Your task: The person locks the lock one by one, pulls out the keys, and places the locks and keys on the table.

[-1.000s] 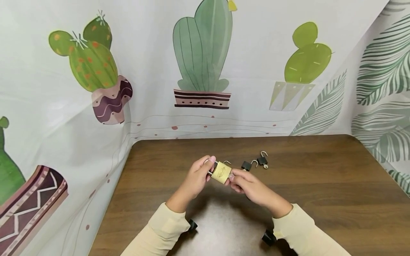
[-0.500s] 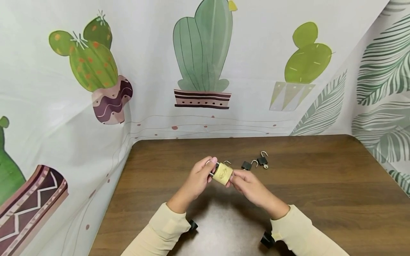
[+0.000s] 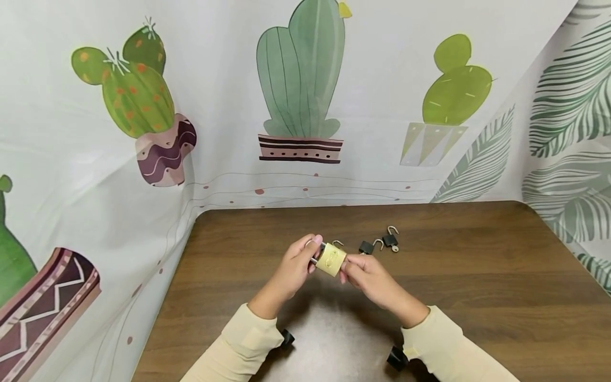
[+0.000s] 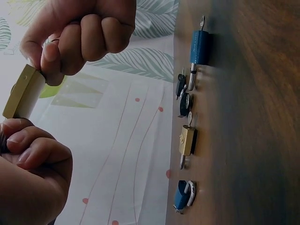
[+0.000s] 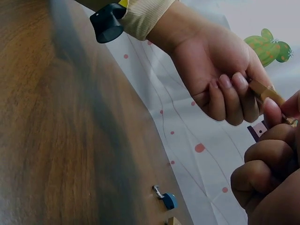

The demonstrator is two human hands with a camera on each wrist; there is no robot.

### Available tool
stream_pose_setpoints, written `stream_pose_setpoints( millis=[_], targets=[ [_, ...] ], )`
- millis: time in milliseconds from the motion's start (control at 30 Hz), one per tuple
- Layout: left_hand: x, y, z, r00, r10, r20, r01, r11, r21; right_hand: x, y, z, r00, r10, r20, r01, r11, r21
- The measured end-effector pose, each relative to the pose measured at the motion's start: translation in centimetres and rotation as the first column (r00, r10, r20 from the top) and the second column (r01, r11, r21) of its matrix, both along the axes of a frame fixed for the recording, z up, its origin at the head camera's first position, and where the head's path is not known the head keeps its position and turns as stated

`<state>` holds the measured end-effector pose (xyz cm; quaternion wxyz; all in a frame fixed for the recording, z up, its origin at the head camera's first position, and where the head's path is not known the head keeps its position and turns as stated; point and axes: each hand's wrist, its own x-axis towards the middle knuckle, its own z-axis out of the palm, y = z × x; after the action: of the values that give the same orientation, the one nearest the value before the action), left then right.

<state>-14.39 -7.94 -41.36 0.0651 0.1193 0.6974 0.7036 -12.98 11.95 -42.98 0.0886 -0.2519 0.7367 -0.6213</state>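
A brass padlock (image 3: 331, 259) hangs tilted between both hands above the table, its shackle toward the left. My left hand (image 3: 297, 263) grips it by the shackle, thumb on top. At the opposite end, my right hand (image 3: 369, 276) pinches the key (image 5: 290, 121), which is mostly hidden by its fingers. The padlock's edge (image 4: 22, 91) shows between the two hands in the left wrist view. In the right wrist view the right hand's fingers (image 5: 262, 159) are curled in close against the lock's end.
Several open padlocks lie on the wooden table (image 3: 477, 297) beyond the hands: black ones (image 3: 366, 247), a long blue one (image 4: 200, 47), a brass one (image 4: 187, 140) and a smaller blue one (image 4: 182, 194). A cactus-print cloth (image 3: 224, 106) hangs behind the table.
Over the second the padlock has shifted slightly right and tilted a little. My right hand and wrist have turned slightly and drawn a bit leftward; the left hand keeps its hold.
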Motion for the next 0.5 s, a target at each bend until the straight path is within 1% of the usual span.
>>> stream_pose_setpoints(
  millis=[167, 433, 500],
  targets=[
    [-0.2, -0.23, -0.03, 1.0, 0.024, 0.02, -0.024, 0.999, 0.025, -0.18, -0.03, -0.23, 0.999, -0.003, -0.033, 0.004, 1.0, 0.01],
    [-0.33, -0.4, 0.04, 1.0, 0.009, 0.019, -0.009, 1.0, 0.021, -0.34, 0.04, -0.47, 0.999, 0.011, -0.039, -0.012, 1.0, -0.014],
    [-0.35, -0.51, 0.1, 1.0, 0.02, 0.021, -0.02, 0.999, 0.029, -0.41, 0.05, -0.51, 0.999, 0.013, -0.043, -0.013, 1.0, -0.005]
  ],
)
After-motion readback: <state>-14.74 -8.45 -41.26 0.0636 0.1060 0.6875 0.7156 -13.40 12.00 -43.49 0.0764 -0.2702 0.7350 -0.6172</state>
